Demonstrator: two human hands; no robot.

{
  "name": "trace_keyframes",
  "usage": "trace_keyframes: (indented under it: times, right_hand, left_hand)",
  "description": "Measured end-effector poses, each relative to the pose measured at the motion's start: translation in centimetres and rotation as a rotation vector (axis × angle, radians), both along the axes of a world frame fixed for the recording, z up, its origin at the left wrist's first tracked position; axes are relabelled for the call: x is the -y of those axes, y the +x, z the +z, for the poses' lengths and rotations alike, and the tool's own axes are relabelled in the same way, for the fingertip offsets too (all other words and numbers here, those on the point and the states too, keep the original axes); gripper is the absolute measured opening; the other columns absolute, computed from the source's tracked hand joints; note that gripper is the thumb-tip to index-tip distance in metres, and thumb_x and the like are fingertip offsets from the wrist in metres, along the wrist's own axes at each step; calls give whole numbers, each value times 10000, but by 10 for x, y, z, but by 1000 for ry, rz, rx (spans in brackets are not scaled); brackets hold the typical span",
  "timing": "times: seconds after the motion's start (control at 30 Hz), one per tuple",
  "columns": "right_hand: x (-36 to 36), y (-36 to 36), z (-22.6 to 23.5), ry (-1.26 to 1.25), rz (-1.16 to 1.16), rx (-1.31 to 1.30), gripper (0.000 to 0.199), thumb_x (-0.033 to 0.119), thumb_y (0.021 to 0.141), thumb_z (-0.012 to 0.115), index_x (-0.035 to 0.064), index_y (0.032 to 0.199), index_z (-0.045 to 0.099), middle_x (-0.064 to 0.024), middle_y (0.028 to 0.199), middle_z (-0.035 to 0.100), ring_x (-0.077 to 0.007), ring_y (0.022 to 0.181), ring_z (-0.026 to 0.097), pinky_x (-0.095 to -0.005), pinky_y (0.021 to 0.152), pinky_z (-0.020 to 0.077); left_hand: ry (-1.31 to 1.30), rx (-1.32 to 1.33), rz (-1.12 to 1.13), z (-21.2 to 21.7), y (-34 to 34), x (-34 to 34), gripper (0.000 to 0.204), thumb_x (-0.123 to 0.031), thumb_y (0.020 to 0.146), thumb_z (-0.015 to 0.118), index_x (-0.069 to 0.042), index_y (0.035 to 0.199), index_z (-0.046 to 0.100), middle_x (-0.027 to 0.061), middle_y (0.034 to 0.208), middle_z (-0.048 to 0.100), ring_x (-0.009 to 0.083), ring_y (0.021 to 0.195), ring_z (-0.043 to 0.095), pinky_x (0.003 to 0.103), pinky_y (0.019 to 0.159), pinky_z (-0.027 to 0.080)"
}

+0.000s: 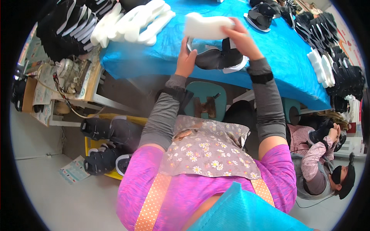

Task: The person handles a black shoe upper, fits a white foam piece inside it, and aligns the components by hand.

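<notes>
A white, sole-shaped foam piece (204, 27) is gripped at its right end by my right hand (243, 40), fingers and thumb closed on it. It is raised over the blue-covered table, above a black shoe upper (210, 58) with white edging. My left hand (186, 61) is closed on the left edge of that upper, its thumb on the near side. The upper lies sideways close to the table's front edge. Part of it is hidden behind the foam piece and my right hand.
Blue sheeting (150, 57) covers the table. White foam pieces (135, 23) lie at the far left beside stacked black uppers (65, 30); more uppers (264, 16) are at the far right. A yellow crate (115, 175) holds black boots lower left. A co-worker (314, 169) sits at right.
</notes>
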State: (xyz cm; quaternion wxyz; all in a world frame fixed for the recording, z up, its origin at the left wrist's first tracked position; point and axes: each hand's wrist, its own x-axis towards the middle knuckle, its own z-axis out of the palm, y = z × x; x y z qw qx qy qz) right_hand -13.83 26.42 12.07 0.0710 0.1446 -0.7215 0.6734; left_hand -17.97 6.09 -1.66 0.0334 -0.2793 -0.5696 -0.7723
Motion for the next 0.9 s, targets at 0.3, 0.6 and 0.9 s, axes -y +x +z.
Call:
trace_keyframes:
  times: [0.3,0.6,0.9]
  right_hand:
    - [-12,29,-30,124,62,-86,480,4,900,658,82,1322,441,-77,1208,600,-154,1146,543,-288,984,459]
    - [3,40,-37,385,-27,-158,403,22,886,676,58,1253,513,-85,1215,625,-186,1142,570,-323,1015,439]
    - [12,43,-40,434,-93,-211,399,20,868,694,51,1232,530,-91,1184,641,-202,1125,593,-332,992,454]
  left_hand:
    - [58,-132,26,-4,8,2,738,-16,841,479,-14,1516,180,191,1502,312,291,1405,291,373,1162,215]
    - [-17,-150,-12,-4,17,9,805,-17,839,500,-45,1541,107,161,1552,267,285,1439,255,366,1170,208]
    - [-36,-147,11,-2,18,11,803,-41,819,518,-60,1537,160,154,1543,295,285,1416,302,362,1156,235]
